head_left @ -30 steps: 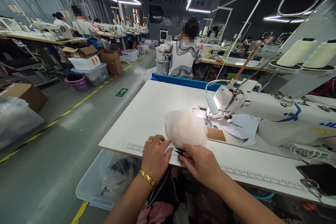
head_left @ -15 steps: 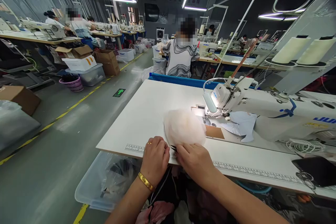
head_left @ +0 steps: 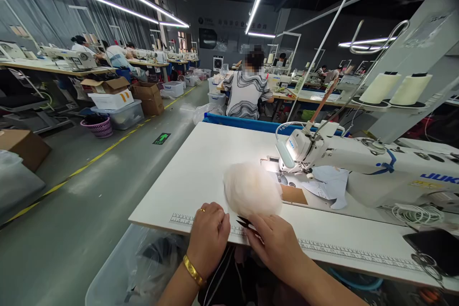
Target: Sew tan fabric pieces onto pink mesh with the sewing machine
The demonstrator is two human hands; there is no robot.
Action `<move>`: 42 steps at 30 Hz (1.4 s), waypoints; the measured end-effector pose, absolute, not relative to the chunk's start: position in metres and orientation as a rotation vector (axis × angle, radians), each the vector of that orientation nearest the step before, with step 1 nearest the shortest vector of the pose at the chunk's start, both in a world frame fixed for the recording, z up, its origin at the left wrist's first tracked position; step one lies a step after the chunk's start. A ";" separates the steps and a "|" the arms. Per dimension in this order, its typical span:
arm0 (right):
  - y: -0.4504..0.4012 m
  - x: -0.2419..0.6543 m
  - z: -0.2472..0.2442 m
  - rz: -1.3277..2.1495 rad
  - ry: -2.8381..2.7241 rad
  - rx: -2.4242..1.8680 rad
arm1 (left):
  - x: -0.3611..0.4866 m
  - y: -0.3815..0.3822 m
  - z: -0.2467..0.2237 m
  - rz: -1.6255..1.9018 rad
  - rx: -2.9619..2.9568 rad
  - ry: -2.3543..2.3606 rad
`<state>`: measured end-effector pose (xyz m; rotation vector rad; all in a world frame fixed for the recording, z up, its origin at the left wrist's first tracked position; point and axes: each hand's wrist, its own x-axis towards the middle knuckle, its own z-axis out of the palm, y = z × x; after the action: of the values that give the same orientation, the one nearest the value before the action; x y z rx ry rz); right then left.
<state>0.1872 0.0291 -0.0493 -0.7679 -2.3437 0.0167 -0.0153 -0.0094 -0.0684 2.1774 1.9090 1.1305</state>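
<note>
A fluffy cream-white bundle [head_left: 253,186] lies on the white table near its front edge. My right hand [head_left: 274,244] is closed around small dark snips [head_left: 245,222], whose points stick out to the left just below the bundle. To the left, my left hand [head_left: 210,232] rests at the table edge over the printed ruler, with its fingers curled together; what they hold, if anything, is hidden. A gap separates the two hands. The sewing machine [head_left: 297,148] stands behind and to the right of the bundle, its lamp lit.
Paper pieces [head_left: 332,184] lie beside the machine bed. A black phone [head_left: 435,248] with a ring of keys sits at the right. Below the table's left edge is a clear plastic bin [head_left: 118,258]. A person [head_left: 247,91] sits ahead with their back turned.
The snips' blades show more clearly now, with my right hand turned and slightly opened around them. My hands have moved slightly apart. The whole view has shifted, with the scene lower in frame.
</note>
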 end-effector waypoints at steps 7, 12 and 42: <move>0.037 0.208 -0.046 -0.074 -2.180 -0.847 | -0.011 0.006 -0.051 1.399 2.129 1.870; 0.038 0.212 -0.046 -0.073 -2.187 -0.913 | -0.001 0.014 -0.050 1.381 2.133 1.859; 0.063 0.214 -0.047 0.315 -2.186 -1.039 | -0.007 0.027 -0.044 1.359 1.264 1.600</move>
<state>0.2137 0.0628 -0.0473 -1.0386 -2.1855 0.3153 -0.0070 0.0270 -0.0438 1.2636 1.6005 1.3592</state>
